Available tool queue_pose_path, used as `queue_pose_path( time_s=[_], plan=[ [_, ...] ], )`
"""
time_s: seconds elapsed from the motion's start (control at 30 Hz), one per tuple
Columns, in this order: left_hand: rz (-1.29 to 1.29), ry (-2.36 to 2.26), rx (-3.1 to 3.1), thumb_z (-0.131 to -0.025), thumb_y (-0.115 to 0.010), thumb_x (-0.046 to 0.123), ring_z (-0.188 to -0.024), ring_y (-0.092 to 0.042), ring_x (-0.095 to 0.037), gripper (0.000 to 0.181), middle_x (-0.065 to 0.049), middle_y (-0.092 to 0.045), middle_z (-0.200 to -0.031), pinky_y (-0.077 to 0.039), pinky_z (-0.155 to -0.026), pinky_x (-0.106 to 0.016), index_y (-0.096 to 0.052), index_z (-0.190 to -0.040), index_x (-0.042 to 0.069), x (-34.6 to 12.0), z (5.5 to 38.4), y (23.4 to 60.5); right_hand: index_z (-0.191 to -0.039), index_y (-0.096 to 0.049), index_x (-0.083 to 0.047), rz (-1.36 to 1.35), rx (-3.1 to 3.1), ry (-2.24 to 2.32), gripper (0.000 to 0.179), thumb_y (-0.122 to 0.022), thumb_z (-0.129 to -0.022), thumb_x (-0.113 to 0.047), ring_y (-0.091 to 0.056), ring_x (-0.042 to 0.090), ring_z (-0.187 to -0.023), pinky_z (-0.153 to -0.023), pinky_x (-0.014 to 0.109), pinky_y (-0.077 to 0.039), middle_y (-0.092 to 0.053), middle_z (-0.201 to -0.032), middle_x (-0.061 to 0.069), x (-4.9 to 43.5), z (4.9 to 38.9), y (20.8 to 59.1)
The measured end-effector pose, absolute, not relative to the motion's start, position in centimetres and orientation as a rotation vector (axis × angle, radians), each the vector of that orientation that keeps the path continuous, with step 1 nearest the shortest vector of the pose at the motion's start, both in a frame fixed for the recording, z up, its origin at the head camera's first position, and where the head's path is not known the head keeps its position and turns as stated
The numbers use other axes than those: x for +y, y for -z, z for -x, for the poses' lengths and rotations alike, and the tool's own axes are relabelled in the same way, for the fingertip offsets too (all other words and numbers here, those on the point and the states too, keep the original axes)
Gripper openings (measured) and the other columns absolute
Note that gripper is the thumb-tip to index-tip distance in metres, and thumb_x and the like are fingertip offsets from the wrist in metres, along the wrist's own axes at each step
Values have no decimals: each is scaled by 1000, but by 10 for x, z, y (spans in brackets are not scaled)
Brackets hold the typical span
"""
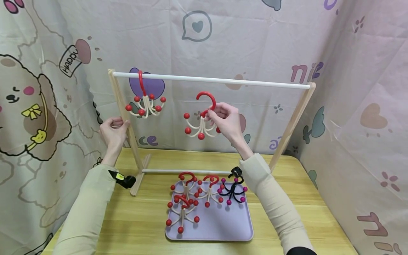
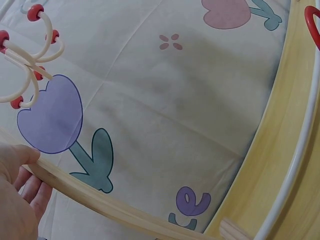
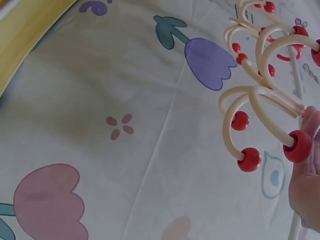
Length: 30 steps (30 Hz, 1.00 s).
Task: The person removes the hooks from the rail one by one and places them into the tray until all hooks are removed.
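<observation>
My right hand (image 1: 227, 121) pinches a multi-arm hanger (image 1: 202, 124) at the base of its red hook. Its cream arms curve outward and end in red balls; the hook's open end points left, below the rack's white top bar (image 1: 204, 79) and apart from it. In the right wrist view, the right hand (image 3: 306, 185) shows at the right edge beside the cream arms (image 3: 260, 97). My left hand (image 1: 114, 132) grips the rack's left wooden post (image 1: 127, 120), thumb and fingers about it, as the left wrist view shows. Another red-hooked hanger (image 1: 146, 104) hangs from the bar's left part.
A lilac tray (image 1: 223, 226) on the wooden table (image 1: 127, 219) holds several red-hooked hangers (image 1: 182, 214) and a black hanger (image 1: 233, 189) with magenta balls. The rack's right post (image 1: 293, 124) stands behind my right sleeve. A lower white bar (image 1: 191, 171) runs behind the tray.
</observation>
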<state>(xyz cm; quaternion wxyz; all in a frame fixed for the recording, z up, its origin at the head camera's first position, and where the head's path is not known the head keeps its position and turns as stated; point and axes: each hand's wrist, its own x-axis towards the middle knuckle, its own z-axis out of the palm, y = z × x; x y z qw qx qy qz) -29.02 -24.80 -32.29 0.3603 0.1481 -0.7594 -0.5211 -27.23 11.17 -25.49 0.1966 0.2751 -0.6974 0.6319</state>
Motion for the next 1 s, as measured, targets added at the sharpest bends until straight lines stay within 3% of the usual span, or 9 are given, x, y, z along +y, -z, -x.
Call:
queue_pose_path(
  time_s=[0.13, 0.27, 0.53, 1.0],
  plan=[
    [-387, 1349, -1958, -88, -77, 23, -61, -52, 15, 33, 31, -51, -70, -43, -60, -8, -72, -112, 1, -248, 290, 323, -103, -69, 8, -829, -1952, -1773, 14, -67, -93, -1, -72, 22, -65, -59, 31, -59, -73, -87, 27, 117, 264, 266],
    [-401, 1339, -1967, -88, -76, 24, -62, -51, 14, 33, 32, -50, -69, -42, -62, -10, -72, -112, 1, -248, 290, 323, -103, -68, 10, -864, -1946, -1812, 14, -66, -93, 1, -72, 16, -65, -61, 32, -60, -72, -85, 28, 122, 255, 279],
    [-383, 1315, -1959, -89, -76, 24, -63, -50, 13, 32, 31, -50, -70, -41, -62, -12, -73, -112, 1, -247, 290, 323, -102, -64, 16, -859, -1916, -1928, 16, -65, -93, 2, -71, 9, -64, -60, 32, -60, -76, -78, 4, 133, 240, 306],
    [-384, 1314, -1969, -89, -76, 25, -64, -51, 13, 33, 29, -50, -73, -41, -62, -11, -73, -113, 2, -248, 290, 324, -100, -62, 17, -936, -1952, -1976, 15, -64, -92, 4, -73, 17, -66, -57, 35, -60, -77, -80, 3, 157, 214, 357]
  ],
)
